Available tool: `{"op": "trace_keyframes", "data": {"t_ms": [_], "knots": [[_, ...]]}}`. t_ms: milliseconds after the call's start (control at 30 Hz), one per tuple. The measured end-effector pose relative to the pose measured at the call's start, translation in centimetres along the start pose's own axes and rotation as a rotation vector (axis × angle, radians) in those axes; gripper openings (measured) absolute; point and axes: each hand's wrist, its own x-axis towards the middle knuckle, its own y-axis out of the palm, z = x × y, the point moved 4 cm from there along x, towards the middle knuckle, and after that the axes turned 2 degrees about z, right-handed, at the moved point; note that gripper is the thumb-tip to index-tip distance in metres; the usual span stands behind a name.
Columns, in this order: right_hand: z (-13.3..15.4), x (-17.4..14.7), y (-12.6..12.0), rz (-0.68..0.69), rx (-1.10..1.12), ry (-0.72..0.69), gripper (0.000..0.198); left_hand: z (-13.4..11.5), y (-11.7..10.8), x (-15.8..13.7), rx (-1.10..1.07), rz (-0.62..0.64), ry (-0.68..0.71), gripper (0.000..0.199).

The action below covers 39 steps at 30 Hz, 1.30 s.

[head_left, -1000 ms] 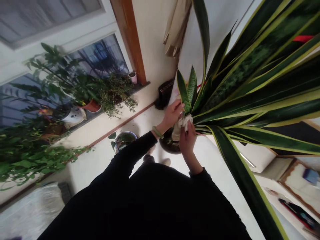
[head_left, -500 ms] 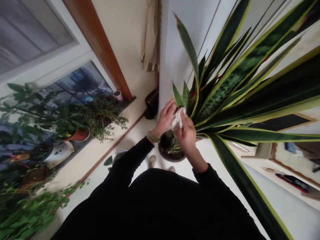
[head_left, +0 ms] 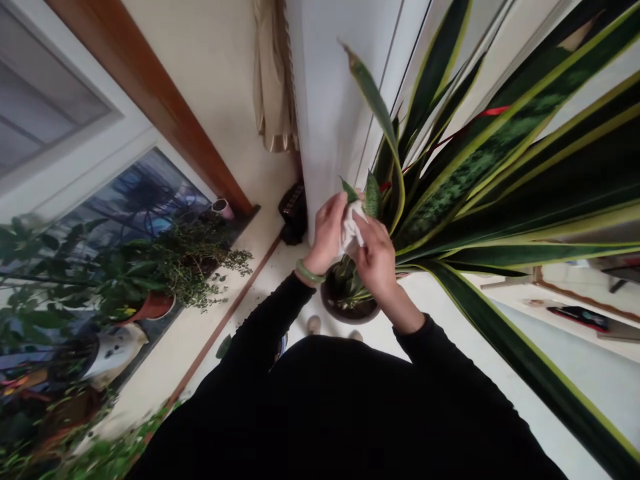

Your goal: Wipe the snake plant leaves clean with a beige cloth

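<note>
A white tissue (head_left: 352,227), crumpled, is pinched in my right hand (head_left: 377,257) and pressed against a small leaf (head_left: 349,191) of a snake plant. My left hand (head_left: 327,233), with a green bangle at its wrist, has its fingers closed around that leaf from the other side; the tissue hides part of the grip. Just right of the tissue stands another short leaf (head_left: 373,195). Tall yellow-edged snake plant leaves (head_left: 480,160) fan out to the right. Below my hands is the round dark pot (head_left: 350,311).
Potted plants (head_left: 185,253) line the ledge by the glass door on the left. A beige curtain (head_left: 274,80) hangs ahead, with a black object (head_left: 294,212) on the floor under it. A long leaf (head_left: 525,360) arches down beside my right arm. A red ribbon (head_left: 495,111) crosses the tall leaves.
The tissue and my right hand have shifted slightly down against the small leaf, and my left hand has closed in nearer to it. The whole view has turned a little.
</note>
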Motion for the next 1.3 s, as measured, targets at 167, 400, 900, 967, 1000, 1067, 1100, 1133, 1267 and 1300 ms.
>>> {"op": "trace_keyframes", "data": {"t_ms": [167,400,900,967,1000,1067,1100,1133,1267,1300], "knots": [[1.1,1.7,-1.0,-0.029,-0.007,-0.029,0.074,-0.5,-0.1,-0.1,0.1,-0.051,-0.001,0.032],[-0.5,0.1,0.1,-0.01,-0.022,0.019,0.077,-0.9,0.2,0.8,0.075,-0.078,-0.053,0.016],[-4.5,-8.9,3.7,0.085,-0.217,0.29,0.071,2.1,0.1,-0.5,0.25,-0.035,-0.051,0.021],[-5.2,-9.7,4.4,0.153,-0.272,0.345,0.071,2.0,0.1,-0.6,0.279,-0.043,-0.016,0.017],[-5.4,-9.9,4.5,0.193,-0.297,0.367,0.069,2.0,0.1,-0.6,0.292,-0.047,0.006,0.017],[-5.5,-9.9,4.5,0.281,-0.346,0.406,0.066,2.0,0.1,-0.6,0.332,-0.039,0.067,0.018],[-5.4,-9.7,4.3,0.328,-0.37,0.425,0.065,2.2,0.1,-0.6,0.362,-0.024,0.103,0.021],[-5.3,-9.4,4.0,0.375,-0.392,0.445,0.064,2.4,0.1,-0.6,0.393,-0.006,0.142,0.023],[-4.5,-7.9,2.9,0.553,-0.472,0.526,0.057,3.5,-0.2,-1.0,0.476,0.041,0.252,0.031],[-4.5,-7.7,2.8,0.586,-0.489,0.547,0.055,3.7,-0.3,-1.2,0.489,0.045,0.26,0.032]]}}
